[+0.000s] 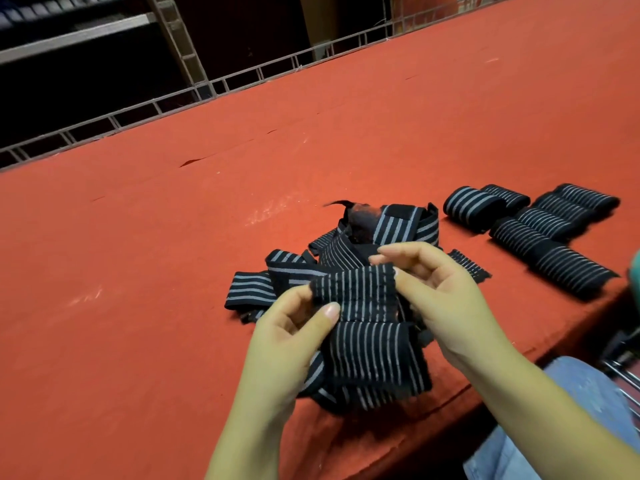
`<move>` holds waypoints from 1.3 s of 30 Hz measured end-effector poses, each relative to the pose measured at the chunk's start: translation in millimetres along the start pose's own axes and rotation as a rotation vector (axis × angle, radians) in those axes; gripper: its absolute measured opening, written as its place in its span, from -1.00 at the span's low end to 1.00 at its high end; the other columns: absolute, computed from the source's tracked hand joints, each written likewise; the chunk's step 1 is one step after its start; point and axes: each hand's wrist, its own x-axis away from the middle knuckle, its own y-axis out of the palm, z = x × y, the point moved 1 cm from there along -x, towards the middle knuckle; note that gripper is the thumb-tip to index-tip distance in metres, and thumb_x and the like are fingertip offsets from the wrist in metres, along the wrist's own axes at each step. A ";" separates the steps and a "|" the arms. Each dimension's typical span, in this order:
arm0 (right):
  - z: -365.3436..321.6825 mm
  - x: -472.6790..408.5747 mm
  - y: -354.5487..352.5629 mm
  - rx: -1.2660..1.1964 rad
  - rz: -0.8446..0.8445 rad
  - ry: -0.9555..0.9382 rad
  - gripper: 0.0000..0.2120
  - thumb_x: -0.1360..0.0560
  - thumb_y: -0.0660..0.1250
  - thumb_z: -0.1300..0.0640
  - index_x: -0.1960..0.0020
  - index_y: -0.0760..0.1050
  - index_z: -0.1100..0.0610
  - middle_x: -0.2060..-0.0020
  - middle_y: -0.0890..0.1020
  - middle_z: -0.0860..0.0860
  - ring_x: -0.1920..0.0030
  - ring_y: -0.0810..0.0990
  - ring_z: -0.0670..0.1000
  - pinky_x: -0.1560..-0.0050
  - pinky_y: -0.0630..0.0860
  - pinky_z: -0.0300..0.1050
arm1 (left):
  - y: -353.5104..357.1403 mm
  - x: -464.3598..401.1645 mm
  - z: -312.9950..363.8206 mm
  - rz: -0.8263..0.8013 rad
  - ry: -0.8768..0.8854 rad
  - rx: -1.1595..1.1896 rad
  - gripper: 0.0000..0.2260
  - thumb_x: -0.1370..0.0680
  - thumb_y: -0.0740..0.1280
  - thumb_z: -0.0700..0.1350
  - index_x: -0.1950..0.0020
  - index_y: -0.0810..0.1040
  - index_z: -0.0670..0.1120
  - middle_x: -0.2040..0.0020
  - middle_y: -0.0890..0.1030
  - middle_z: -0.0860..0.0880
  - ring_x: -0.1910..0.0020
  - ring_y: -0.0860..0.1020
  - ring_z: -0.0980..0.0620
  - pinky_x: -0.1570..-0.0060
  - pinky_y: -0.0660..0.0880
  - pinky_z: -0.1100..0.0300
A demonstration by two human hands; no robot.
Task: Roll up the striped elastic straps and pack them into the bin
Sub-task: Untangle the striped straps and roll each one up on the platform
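While both hands, left (294, 327) and right (436, 292), pinch the strap (360, 299) between them, its free length trails down toward the worktop (138, 306) edge.

loose straps (349, 251) left, rolled straps (540, 230) right

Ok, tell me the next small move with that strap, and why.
Probably keep rolling: the left hand and right hand pinch the strap at its folded top end, while its tail hangs unrolled. Finished rolls lie on the red table.
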 end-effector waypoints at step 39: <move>-19.0 -19.8 4.1 0.370 -0.362 0.005 -0.93 -0.50 0.38 0.11 0.12 0.63 -0.02 0.28 0.69 -0.10 0.27 0.62 -0.18 0.22 0.51 -0.28 | -5.1 4.3 -8.1 -0.008 0.057 -0.132 -0.96 -0.53 0.42 -0.26 0.04 0.61 -0.17 0.17 0.69 -0.02 0.17 0.61 0.10 0.18 0.53 0.29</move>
